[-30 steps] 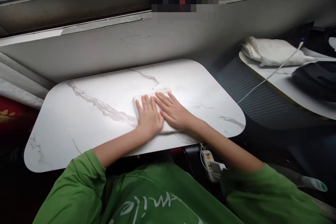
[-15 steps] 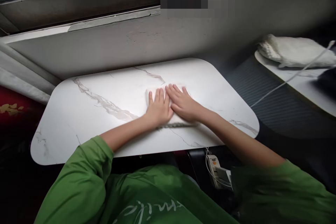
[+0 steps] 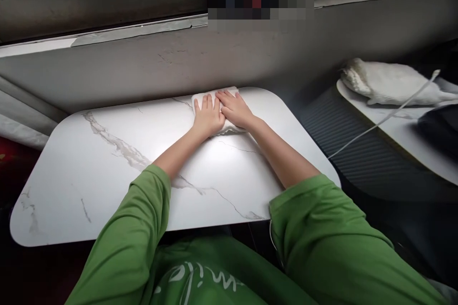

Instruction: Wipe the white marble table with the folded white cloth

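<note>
A folded white cloth [image 3: 230,127] lies on a white marble-patterned table [image 3: 71,167], close to its far edge by the wall. On the cloth's left part my left hand [image 3: 207,118] rests palm down, its fingers stretched out and spread. My right hand [image 3: 236,109] lies flat on the right part, angled inward, so that the two hands touch or nearly touch at the thumbs. Both arms reach forward over the table in green sleeves. The middle of the cloth is hidden beneath the hands.
A grey wall [image 3: 136,66] rises right behind the table. At the right, a second white tabletop [image 3: 400,126] carries a white bundle of fabric [image 3: 397,81] and a dark object [image 3: 440,126]. A white cable [image 3: 382,119] runs down from there past a dark ribbed surface [image 3: 322,128].
Both hands have pushed the cloth forward, from the middle of the table to its far edge. The view has shifted slightly, and my right sleeve now covers the power strip.
</note>
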Demonstrator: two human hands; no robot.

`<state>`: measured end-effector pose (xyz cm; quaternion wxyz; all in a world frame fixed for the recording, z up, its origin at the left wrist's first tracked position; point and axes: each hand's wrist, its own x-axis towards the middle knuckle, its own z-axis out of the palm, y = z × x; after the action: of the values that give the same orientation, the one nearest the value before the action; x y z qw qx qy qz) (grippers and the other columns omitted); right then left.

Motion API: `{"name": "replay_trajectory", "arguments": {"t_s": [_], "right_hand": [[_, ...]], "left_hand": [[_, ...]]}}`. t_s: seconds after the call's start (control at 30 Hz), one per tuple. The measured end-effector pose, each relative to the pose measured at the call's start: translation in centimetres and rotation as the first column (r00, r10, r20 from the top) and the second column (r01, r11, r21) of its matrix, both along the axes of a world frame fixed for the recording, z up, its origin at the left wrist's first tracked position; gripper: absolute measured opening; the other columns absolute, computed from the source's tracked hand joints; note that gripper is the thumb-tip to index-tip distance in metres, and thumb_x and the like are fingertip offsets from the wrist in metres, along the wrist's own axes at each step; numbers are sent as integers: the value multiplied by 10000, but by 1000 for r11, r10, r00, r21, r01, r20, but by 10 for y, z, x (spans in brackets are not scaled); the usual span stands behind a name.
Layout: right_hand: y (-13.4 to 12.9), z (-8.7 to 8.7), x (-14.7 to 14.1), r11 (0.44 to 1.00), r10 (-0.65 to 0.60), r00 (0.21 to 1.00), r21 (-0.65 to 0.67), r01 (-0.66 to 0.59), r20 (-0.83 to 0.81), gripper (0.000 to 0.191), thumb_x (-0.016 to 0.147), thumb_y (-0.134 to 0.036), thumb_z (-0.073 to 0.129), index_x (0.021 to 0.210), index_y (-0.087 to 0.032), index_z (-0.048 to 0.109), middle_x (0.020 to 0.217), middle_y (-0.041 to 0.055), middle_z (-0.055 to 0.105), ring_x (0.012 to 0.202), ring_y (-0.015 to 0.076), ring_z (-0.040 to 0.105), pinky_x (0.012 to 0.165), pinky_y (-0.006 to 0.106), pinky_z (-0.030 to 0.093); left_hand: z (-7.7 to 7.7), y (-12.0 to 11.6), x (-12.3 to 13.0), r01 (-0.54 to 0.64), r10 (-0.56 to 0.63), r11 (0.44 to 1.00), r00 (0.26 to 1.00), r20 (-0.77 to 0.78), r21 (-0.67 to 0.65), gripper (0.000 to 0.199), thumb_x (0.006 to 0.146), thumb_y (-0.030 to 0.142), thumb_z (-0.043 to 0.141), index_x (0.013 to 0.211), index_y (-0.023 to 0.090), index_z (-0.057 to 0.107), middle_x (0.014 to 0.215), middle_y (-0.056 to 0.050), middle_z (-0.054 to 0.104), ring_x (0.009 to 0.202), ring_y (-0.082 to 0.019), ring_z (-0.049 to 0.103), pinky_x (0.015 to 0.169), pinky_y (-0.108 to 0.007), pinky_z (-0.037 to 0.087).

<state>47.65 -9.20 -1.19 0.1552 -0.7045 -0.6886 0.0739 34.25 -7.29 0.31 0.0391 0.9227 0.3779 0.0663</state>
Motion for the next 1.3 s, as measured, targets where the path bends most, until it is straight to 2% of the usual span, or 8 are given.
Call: {"name": "replay_trajectory", "arguments": {"t_s": [0.2,0.37,0.47,0.6,0.8,1.0,1.17,1.3], "right_hand": [[-114,-2,16,1000,-14,1000,-16,14,13,649,871,-227,312,1515,-176,257,1561,72,288,1441,292,224,1142,596,196],[-214,-9,-6,993,-101,992,61,97,77,683,870,-194,303,1540,-228,173,1555,54,310,1436,273,244,1146,589,219],[-249,-9,-23,987,-149,984,68,144,92,676,873,-195,301,1538,-204,184,1547,79,322,1435,268,248,1150,577,221],[-263,-10,-21,983,-185,981,28,183,61,645,872,-193,285,1516,-189,257,1544,84,330,1436,246,246,1164,550,208],[-229,-12,24,954,-298,954,-33,297,-44,555,932,-290,228,1466,-218,364,1539,61,340,1435,210,250,1178,527,176],[-135,-10,75,936,-352,936,13,352,-25,565,915,-260,224,1428,-151,435,1521,85,372,1424,224,290,1165,518,211],[-51,-18,115,938,-336,942,82,337,-24,560,885,-252,254,1394,-214,484,1486,36,439,1398,218,346,1141,499,266],[-15,-20,129,936,-327,945,133,326,-12,551,872,-227,267,1358,-220,527,1436,41,503,1348,234,422,1108,460,334]], "left_hand": [[1,-87,4,195,-195,981,980,-27,-3,623,958,327,315,1468,-28,270,1525,-268,251,1426,-373,219,1124,-617,129],[-1,-157,-18,370,-370,929,929,-12,26,646,946,403,324,1452,2,329,1526,-244,277,1427,-373,222,1132,-606,143],[-1,-183,-30,411,-411,911,911,-3,41,647,941,407,339,1441,-3,348,1520,-254,283,1423,-383,228,1128,-613,156],[-2,-197,-30,438,-439,898,899,-2,44,651,947,409,340,1445,-10,338,1517,-262,283,1419,-391,234,1118,-627,171],[-5,-181,13,393,-393,919,920,1,31,668,941,414,344,1447,-22,326,1517,-250,290,1422,-380,229,1122,-624,166],[-11,-104,74,299,-300,954,951,82,19,640,958,414,337,1461,19,321,1522,-214,310,1427,-325,249,1168,-547,107],[-12,-38,108,201,-201,980,975,99,10,609,951,385,350,1455,43,342,1526,-190,316,1430,-294,248,1180,-514,95],[-13,-8,121,182,-183,983,976,119,17,570,950,365,358,1436,69,383,1511,-169,356,1422,-274,269,1183,-495,104]]}}
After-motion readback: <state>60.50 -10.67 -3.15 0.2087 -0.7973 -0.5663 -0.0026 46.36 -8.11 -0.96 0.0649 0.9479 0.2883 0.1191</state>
